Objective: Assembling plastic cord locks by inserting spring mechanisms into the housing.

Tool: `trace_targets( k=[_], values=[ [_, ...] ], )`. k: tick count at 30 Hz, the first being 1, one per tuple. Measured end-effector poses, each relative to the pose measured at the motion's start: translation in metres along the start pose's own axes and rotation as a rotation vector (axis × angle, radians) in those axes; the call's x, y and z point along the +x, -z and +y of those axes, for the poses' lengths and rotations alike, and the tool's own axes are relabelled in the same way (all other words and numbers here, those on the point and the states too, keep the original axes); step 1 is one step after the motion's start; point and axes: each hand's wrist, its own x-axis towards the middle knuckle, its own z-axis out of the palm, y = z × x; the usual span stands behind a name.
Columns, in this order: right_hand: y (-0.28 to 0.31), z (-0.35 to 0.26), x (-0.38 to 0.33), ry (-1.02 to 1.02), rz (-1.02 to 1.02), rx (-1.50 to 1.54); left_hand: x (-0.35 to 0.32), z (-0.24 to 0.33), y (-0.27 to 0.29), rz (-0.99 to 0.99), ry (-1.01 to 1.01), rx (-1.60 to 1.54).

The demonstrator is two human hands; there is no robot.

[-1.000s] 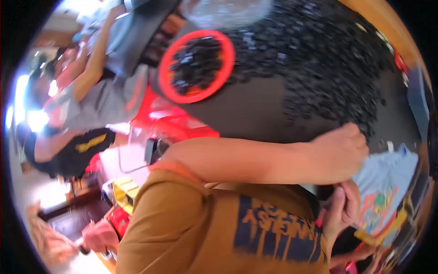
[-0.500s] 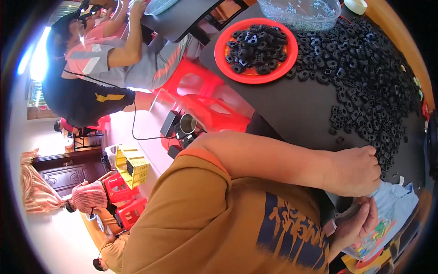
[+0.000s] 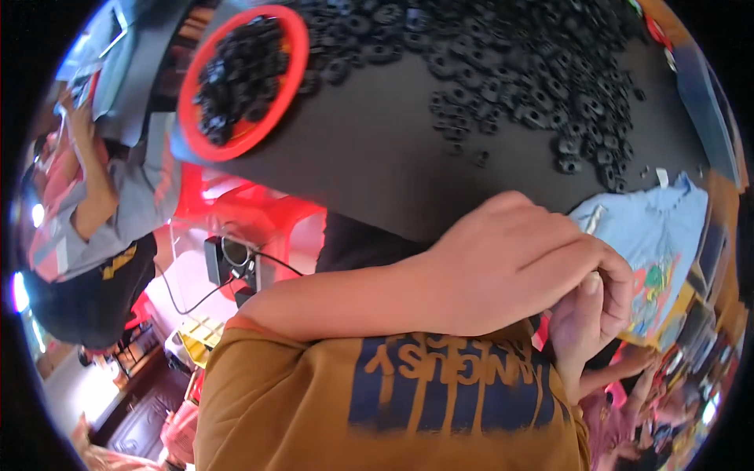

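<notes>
The left hand (image 3: 518, 263) is curled, its fingers folded against the right hand (image 3: 577, 326), which rises beneath it with fingers pressed together; whether either pinches anything I cannot tell; both hover at the near edge of the dark table (image 3: 377, 149); just right lies a light blue printed cloth (image 3: 648, 235); farther off, black rubber rings (image 3: 534, 71) lie scattered; far left sits a red tray (image 3: 294, 47) of more rings; another person (image 3: 102, 228) works at left.
</notes>
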Motion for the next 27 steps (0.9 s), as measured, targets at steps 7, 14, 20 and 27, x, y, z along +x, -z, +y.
trace_targets(
  k=[7, 14, 20, 27],
  values=[
    [0.003, 0.012, 0.019, 0.208, -0.149, -0.075, -0.023, 0.004, 0.058, -0.148, 0.039, 0.404],
    [0.006, 0.014, 0.023, 0.246, -0.165, -0.21, -0.017, -0.014, 0.061, -0.062, 0.076, 0.605],
    [0.008, 0.009, 0.027, 0.258, -0.179, -0.303, -0.004, -0.018, 0.049, -0.144, 0.043, 0.888],
    [0.013, 0.012, 0.028, 0.307, -0.192, -0.241, 0.006, -0.004, 0.046, -0.181, 0.208, 0.476]
  ],
)
